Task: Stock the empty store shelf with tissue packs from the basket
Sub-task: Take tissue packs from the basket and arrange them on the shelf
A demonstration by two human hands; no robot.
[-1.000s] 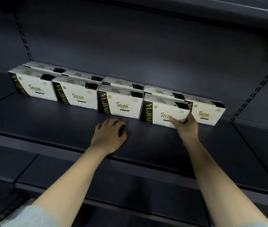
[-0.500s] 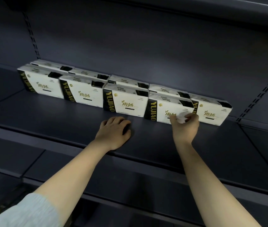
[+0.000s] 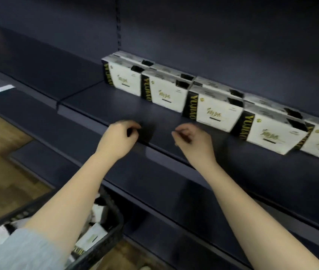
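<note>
Two hands are hanging over the shelf (image 3: pixel 115 106) edge, the left hand (image 3: pixel 118 140) and right hand (image 3: pixel 192 142) both loosely curled and holding nothing. Tissue packs (image 3: pixel 216 112) are sitting in rows at the back, and more are waiting in the basket (image 3: pixel 113 227) below. They are probably light and squashy, so holding one by its two sides looks best, with lots of bare shelf in front.

Approx 9 tissue packs (image 3: pixel 215 111) on shelf (image 3: pixel 115 106), 1 basket (image 3: pixel 113 217), 2 hands.
</note>
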